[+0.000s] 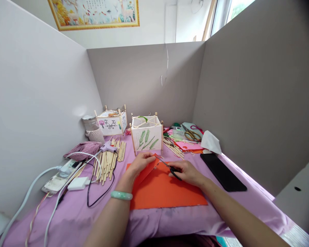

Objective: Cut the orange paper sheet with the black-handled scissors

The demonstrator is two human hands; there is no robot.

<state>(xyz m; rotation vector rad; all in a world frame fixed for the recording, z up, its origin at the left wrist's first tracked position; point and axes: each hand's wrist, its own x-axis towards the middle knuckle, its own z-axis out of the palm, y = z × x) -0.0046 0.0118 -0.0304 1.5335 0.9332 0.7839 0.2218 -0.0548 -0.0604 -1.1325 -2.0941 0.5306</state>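
My left hand is closed on a folded piece of orange paper, pinching its upper edge. In my right hand is a small pair of black-handled scissors, its blades pointing left at the paper's top corner. Whether the blades touch the paper is too small to tell. Beneath both hands lies a larger orange sheet on the purple cloth. Just beyond it stands a stick-framed paper lantern with green leaf drawings.
Wooden sticks, a glue gun, cables and a power strip lie left. A second lantern and a jar stand behind. On the right are gold-handled scissors, coloured paper and a black phone. Grey panels enclose the table.
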